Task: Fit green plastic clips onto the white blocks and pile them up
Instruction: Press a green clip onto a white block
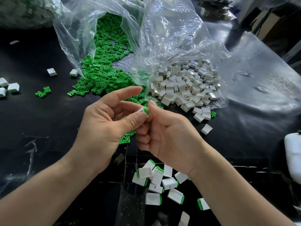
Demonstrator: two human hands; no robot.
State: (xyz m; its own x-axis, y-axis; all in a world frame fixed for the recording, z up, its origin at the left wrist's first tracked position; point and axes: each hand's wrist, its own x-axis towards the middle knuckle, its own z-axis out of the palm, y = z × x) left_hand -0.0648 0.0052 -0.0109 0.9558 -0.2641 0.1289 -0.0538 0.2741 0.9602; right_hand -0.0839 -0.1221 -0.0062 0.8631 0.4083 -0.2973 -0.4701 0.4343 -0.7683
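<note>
Between both hands, above the table's middle, is a white block with a green clip (144, 111) in its end. My left hand (104, 126) pinches it with thumb and middle finger, index finger stretched out. My right hand (166, 136) grips it from the right, fingers curled. A heap of loose green clips (101, 74) spills from a clear bag behind the hands. Loose white blocks (184, 87) lie heaped to the right of the clips. A pile of fitted blocks (158, 181) lies on the black table below my right wrist.
Clear plastic bags (171, 38) rise over both heaps. Several stray white blocks (9, 88) and green clips (43, 92) lie at the left. A white container (293, 157) stands at the right edge. More bagged parts (24, 10) fill the far left corner.
</note>
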